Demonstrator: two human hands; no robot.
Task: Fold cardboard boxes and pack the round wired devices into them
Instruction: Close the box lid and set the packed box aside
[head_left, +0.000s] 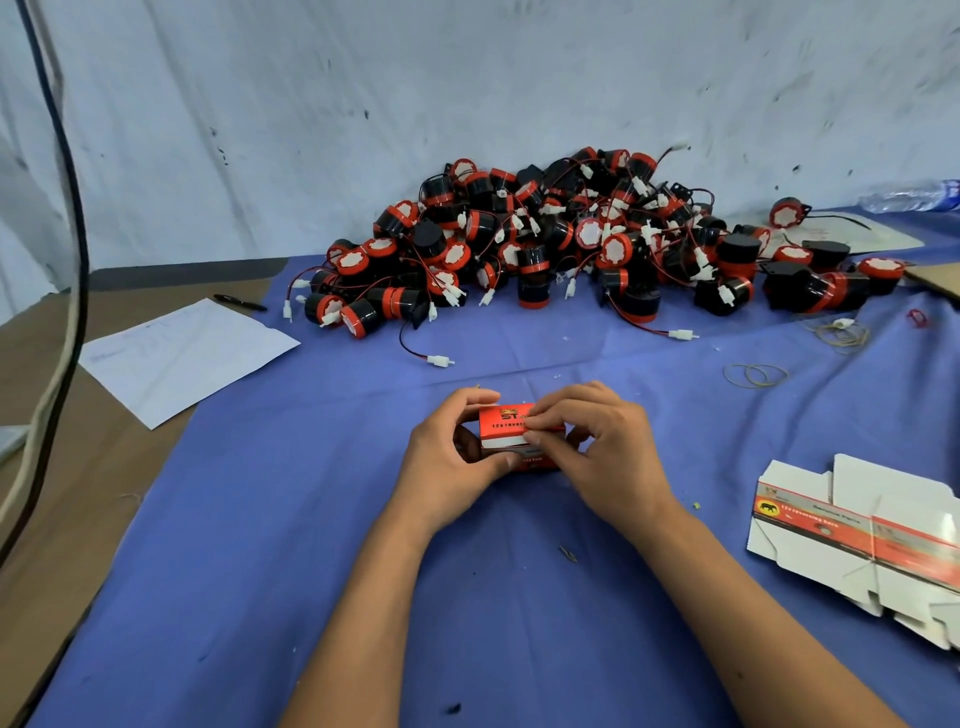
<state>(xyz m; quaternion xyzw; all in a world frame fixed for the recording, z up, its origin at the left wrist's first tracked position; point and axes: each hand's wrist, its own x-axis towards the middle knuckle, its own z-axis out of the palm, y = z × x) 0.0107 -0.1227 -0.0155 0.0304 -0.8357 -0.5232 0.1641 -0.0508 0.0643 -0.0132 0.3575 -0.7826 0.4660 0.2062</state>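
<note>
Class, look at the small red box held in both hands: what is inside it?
Its inside cannot be seen: the red box is covered by the left hand and right hand gripping it. Whether a device is packed inside cannot be told.

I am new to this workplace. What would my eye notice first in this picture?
First, the big pile of round devices at the back of the blue cloth. Then, in front of it, the left hand and right hand holding a small red box.
</note>
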